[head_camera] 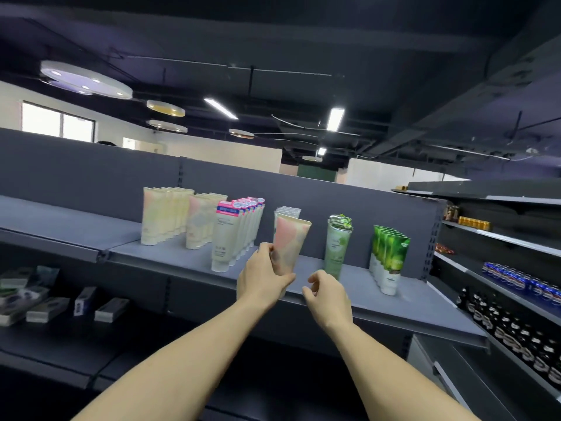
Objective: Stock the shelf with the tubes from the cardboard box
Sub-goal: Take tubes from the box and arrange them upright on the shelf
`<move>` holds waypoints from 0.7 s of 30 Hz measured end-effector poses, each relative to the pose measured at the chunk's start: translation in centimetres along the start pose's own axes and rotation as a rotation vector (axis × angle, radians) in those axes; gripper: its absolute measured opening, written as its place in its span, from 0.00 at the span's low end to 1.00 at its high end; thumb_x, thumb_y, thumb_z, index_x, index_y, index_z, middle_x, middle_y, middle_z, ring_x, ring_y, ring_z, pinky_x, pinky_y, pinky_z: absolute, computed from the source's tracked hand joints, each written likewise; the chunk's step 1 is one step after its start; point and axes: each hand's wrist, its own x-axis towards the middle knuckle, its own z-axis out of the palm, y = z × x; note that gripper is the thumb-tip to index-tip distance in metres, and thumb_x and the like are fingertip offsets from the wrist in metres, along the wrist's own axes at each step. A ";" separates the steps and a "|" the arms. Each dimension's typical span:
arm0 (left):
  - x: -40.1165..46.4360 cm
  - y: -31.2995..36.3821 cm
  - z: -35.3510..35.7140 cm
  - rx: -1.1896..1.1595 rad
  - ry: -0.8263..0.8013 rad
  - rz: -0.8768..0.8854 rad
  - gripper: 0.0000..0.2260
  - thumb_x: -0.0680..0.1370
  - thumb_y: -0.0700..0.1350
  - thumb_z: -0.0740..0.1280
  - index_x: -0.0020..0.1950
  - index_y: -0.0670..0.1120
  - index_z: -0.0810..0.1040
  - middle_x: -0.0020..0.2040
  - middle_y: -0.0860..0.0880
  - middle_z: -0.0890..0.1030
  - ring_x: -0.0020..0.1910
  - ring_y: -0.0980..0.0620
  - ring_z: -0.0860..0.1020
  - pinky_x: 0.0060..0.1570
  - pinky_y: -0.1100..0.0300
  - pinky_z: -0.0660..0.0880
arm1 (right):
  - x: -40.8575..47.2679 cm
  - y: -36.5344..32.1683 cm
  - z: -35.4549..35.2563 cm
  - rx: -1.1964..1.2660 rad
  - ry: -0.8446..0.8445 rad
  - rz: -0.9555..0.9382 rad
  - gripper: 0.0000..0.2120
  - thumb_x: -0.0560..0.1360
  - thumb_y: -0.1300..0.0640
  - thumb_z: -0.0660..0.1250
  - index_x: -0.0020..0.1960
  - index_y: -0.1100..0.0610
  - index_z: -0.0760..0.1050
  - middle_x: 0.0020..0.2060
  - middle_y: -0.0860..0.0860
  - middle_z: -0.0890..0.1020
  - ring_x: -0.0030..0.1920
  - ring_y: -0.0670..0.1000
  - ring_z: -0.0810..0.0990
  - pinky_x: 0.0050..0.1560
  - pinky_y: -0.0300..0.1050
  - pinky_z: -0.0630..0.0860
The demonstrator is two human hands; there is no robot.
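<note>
Pink-and-cream tube (290, 243) upright, cap down, near front edge of grey shelf (170, 256), in front of a short row of pale tubes (287, 211), between pink-capped row (239, 229) at left and green tube (336, 244) at right. Left hand (262, 279) wrapped round lower body, thumb across front. Right hand (326, 294) just beside, loosely curled, holding nothing. Likely light, soft-walled, glossy; best gripped low near stiff cap. Cardboard box not in view.

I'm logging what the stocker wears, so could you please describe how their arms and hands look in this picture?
Both forearms are bare as far as the picture shows, with no sleeves in view. The left hand and right hand wear no gloves, and I can see no rings, watch or wristband on either.
</note>
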 end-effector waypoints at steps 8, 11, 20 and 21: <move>0.9 -9.7 -12.1 0.106 0.074 -0.006 0.26 0.70 0.52 0.73 0.65 0.54 0.67 0.57 0.56 0.78 0.54 0.53 0.78 0.45 0.58 0.74 | -1.7 -13.3 7.5 0.104 0.013 -0.095 0.08 0.78 0.51 0.65 0.56 0.52 0.74 0.45 0.47 0.81 0.46 0.51 0.80 0.45 0.47 0.77; 1.9 -13.8 -16.8 0.117 0.085 -0.014 0.26 0.71 0.51 0.72 0.65 0.54 0.66 0.56 0.56 0.79 0.52 0.52 0.79 0.45 0.56 0.75 | -2.4 -19.0 11.0 0.125 0.016 -0.132 0.08 0.78 0.52 0.65 0.56 0.52 0.74 0.45 0.48 0.82 0.46 0.52 0.80 0.46 0.48 0.78; 5.4 -21.5 -24.7 0.079 0.039 -0.031 0.24 0.70 0.51 0.74 0.63 0.52 0.68 0.55 0.56 0.79 0.52 0.53 0.80 0.44 0.58 0.75 | -2.4 -29.9 17.3 0.138 -0.047 -0.093 0.10 0.77 0.56 0.65 0.58 0.52 0.74 0.47 0.50 0.83 0.46 0.52 0.80 0.46 0.46 0.77; 5.8 -21.9 -24.9 0.059 0.035 -0.028 0.24 0.70 0.50 0.74 0.62 0.52 0.69 0.55 0.57 0.79 0.52 0.54 0.80 0.46 0.57 0.76 | -2.2 -30.4 17.6 0.146 -0.050 -0.068 0.11 0.77 0.56 0.65 0.59 0.52 0.74 0.47 0.50 0.83 0.46 0.52 0.80 0.46 0.46 0.77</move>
